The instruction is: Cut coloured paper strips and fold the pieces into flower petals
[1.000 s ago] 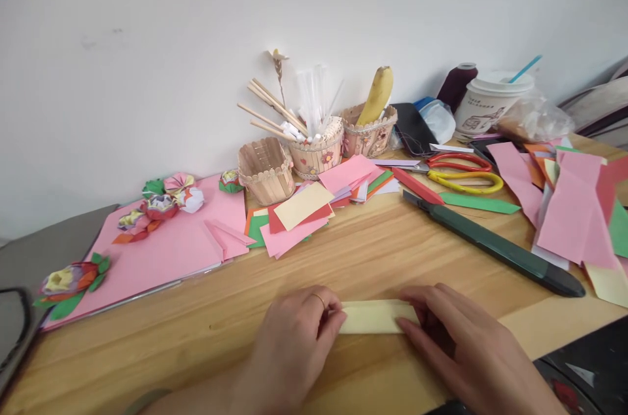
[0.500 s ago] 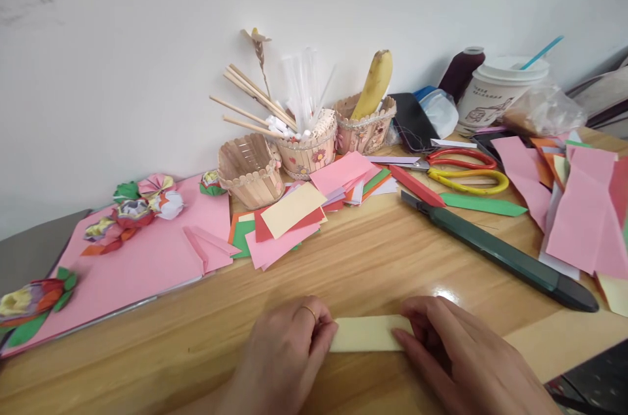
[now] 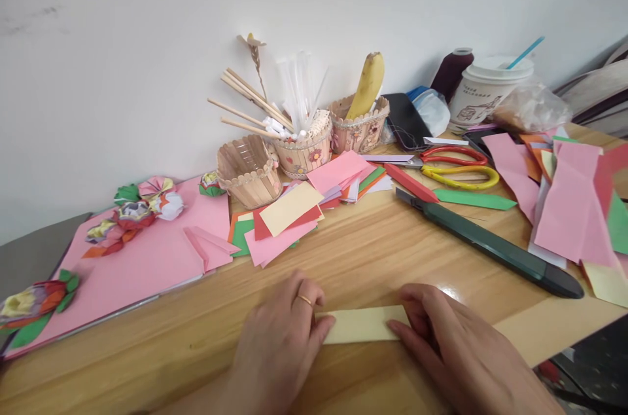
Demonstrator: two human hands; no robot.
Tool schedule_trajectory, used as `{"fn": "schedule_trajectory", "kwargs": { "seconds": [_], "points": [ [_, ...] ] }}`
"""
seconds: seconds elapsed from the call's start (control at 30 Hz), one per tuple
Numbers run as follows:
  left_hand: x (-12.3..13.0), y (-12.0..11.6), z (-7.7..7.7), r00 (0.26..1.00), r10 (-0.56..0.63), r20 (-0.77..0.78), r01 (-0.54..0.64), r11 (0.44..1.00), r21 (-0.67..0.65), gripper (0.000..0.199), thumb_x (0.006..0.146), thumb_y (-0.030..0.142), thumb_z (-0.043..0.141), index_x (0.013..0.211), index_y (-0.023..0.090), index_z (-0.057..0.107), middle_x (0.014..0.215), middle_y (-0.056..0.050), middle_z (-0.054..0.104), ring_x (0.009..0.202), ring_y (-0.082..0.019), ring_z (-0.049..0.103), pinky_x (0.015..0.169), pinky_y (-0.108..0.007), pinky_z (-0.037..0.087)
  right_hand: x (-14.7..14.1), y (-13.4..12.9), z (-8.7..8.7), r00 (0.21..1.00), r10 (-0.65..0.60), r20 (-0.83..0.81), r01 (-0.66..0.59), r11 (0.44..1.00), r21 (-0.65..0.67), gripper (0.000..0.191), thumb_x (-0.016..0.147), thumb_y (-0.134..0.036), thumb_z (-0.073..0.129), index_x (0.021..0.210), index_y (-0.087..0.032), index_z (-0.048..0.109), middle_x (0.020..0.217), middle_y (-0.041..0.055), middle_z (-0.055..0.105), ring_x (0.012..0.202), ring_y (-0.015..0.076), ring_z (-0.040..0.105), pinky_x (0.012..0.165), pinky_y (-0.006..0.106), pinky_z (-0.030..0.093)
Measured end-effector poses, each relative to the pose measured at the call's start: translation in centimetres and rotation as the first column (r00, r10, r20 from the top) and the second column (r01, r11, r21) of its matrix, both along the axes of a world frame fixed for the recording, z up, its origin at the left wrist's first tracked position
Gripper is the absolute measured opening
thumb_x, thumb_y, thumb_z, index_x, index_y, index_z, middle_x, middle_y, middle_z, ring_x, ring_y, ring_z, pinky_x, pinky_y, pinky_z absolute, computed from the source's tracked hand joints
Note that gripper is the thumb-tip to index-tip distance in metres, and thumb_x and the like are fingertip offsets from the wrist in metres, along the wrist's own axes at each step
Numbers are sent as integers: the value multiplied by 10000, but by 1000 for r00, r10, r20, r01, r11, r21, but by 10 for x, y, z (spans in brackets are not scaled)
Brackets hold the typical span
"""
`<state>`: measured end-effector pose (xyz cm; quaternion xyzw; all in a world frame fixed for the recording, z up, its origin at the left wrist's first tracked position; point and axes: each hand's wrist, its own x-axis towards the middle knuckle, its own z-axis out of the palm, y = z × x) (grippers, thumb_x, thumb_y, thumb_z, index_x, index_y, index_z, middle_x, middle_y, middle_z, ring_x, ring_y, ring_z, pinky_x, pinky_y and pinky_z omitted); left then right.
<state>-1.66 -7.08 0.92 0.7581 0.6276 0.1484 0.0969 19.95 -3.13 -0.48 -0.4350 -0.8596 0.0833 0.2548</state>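
Observation:
A narrow pale yellow paper strip (image 3: 360,326) lies level between my two hands, low in the middle of the view. My left hand (image 3: 282,336) has its thumb on the strip's left end, with the index finger, which wears a ring, bent above it. The right end is pinched between thumb and fingers of my right hand (image 3: 449,343). Beyond them is a pile of small coloured paper pieces, topped by a cream rectangle (image 3: 291,208).
A dark green cutter (image 3: 500,245) and scissors (image 3: 461,176) lie at the right, near crumpled pink paper (image 3: 569,205). Paper flowers (image 3: 133,213) rest on a pink sheet (image 3: 167,264) at the left. Small wooden baskets (image 3: 248,173) and a lidded cup (image 3: 485,94) stand along the wall.
My left hand's fingers have lifted and loosened a little around the strip's left end. The strip and my right hand sit slightly higher and further left. The view has shifted slightly.

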Motion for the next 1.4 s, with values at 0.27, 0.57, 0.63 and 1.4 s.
{"fn": "schedule_trajectory", "kwargs": {
  "seconds": [0.27,0.57,0.63,1.4],
  "points": [
    [-1,0,-22,929,-349,-123,368,907,205,93,939,285,524,942,228,598,740,23,555,721,-138,515,626,-264,382,2,-7,-8,997,74,15,-75,970,233,155,949,-265,419,925,-198,556,799,46,623,725,171,605,630,284,500],
    [-4,1,-12,833,-410,-373,524,800,291,228,957,235,493,1182,231,530,816,2,556,724,-158,496,598,-278,362,8,-38,-16,968,118,220,-195,908,370,562,855,-607,456,1222,-200,579,1056,89,666,924,218,578,724,331,485],
    [-4,0,-7,801,-428,-418,559,784,270,254,958,215,481,1210,209,514,845,-16,573,727,-170,506,591,-288,366,11,-37,-18,969,81,232,-169,904,393,574,837,-634,459,1254,-253,564,1073,86,659,934,226,567,732,343,467],
    [-9,-48,19,723,-227,-652,357,931,71,303,866,231,552,1155,158,606,837,-56,592,708,-187,499,480,-278,340,35,-27,-14,972,107,208,-174,926,336,379,869,-411,526,1219,-282,595,1192,60,639,1053,244,587,789,391,485]
  ]
}}
